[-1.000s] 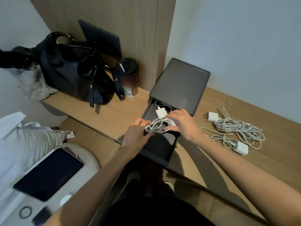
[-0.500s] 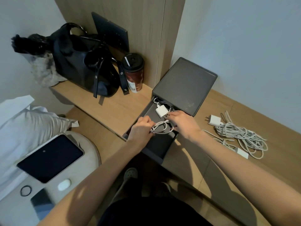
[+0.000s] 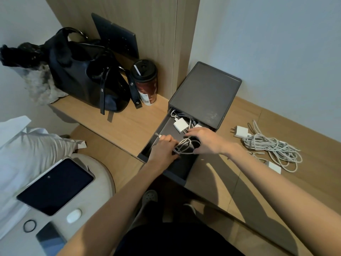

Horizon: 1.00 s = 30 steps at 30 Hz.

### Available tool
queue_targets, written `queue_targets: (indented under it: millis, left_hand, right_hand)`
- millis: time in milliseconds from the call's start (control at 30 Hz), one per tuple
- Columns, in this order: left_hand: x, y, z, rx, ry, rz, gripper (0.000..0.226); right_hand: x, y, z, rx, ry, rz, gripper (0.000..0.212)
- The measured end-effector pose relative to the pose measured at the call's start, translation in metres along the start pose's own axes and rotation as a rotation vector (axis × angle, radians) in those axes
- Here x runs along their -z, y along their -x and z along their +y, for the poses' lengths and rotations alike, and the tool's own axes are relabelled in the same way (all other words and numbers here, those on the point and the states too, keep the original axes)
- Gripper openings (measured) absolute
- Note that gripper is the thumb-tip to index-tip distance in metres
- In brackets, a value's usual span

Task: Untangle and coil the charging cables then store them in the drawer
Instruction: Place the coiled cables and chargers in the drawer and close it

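Two stages of the task can be read here. One coiled cable [image 3: 184,146] sits low over the open drawer [image 3: 177,172], between its side walls and not yet released. The left hand [image 3: 163,149] grips the near side of the coil with curled fingers, and a plug end projects past the knuckles. The right hand [image 3: 204,140] rests on the far side, its fingers nearly straight and reaching toward the white adapter [image 3: 180,125], which lies with its own lead at the back of the drawer. Outstanding work is judged to be the tangled pile [image 3: 271,147] with its two adapters, unsorted on the counter [image 3: 311,124] to the right of the drawer unit [image 3: 204,93]. For clearances, the unit's top overhangs the rear of the drawer, so access is from above, over the front half where dark drawer floor shows. The drawer projects beyond the counter edge, so a coil released outside the front wall would likely drop to the floor. The right forearm passes just beside the pile, and a wide sweep could drag loops along.
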<state>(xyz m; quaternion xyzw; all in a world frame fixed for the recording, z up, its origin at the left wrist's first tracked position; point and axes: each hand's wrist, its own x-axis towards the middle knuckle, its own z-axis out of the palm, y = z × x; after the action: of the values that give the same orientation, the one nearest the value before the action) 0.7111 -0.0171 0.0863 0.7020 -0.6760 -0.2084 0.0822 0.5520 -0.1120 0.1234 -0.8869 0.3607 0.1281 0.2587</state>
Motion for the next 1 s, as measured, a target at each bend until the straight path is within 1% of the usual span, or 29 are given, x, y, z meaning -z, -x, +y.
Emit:
queue_targets:
  millis: [67, 133, 200, 300, 367, 433, 500, 600, 667, 800, 900, 1000]
  left_hand:
    - [0.006, 0.001, -0.011, -0.042, -0.028, -0.028, 0.053]
    - [0.01, 0.002, -0.023, -0.073, -0.025, -0.045, 0.053]
    - [0.01, 0.002, -0.03, -0.092, -0.049, -0.09, 0.049]
    - [0.008, 0.0, -0.032, -0.076, -0.086, -0.135, 0.048]
    - [0.008, 0.0, -0.034, -0.065, -0.066, -0.141, 0.044]
    - [0.009, 0.002, -0.035, -0.042, -0.02, -0.138, 0.037]
    - [0.012, 0.005, -0.036, -0.026, 0.024, -0.159, 0.033]
    - [0.013, 0.01, -0.038, -0.016, 0.068, -0.189, 0.035]
    - [0.013, 0.012, -0.038, 0.0, 0.114, -0.181, 0.034]
    - [0.013, 0.012, -0.028, -0.004, 0.258, -0.178, 0.029]
    - [0.012, 0.011, -0.022, 0.005, 0.303, -0.18, 0.026]
    - [0.009, 0.01, -0.02, 0.01, 0.339, -0.202, 0.025]
  right_hand:
    - [-0.005, 0.004, -0.006, 0.019, 0.036, 0.055, 0.049]
    - [-0.014, 0.006, -0.011, 0.015, 0.121, 0.12, 0.042]
    - [-0.018, 0.004, -0.016, -0.013, 0.165, 0.122, 0.043]
    - [-0.02, -0.001, -0.02, -0.019, 0.196, 0.122, 0.051]
    - [-0.021, -0.003, -0.02, -0.004, 0.228, 0.147, 0.054]
    - [-0.023, -0.002, -0.022, -0.004, 0.238, 0.164, 0.052]
    - [-0.024, -0.001, -0.021, -0.003, 0.203, 0.157, 0.046]
    - [-0.028, -0.004, -0.013, -0.011, 0.14, 0.156, 0.04]
    - [-0.028, -0.005, -0.011, -0.023, 0.12, 0.148, 0.044]
    - [-0.024, -0.006, -0.011, -0.067, 0.18, 0.149, 0.05]
    - [-0.029, -0.008, -0.004, -0.114, 0.084, 0.179, 0.051]
    - [-0.024, -0.008, 0.001, -0.155, -0.046, 0.127, 0.041]
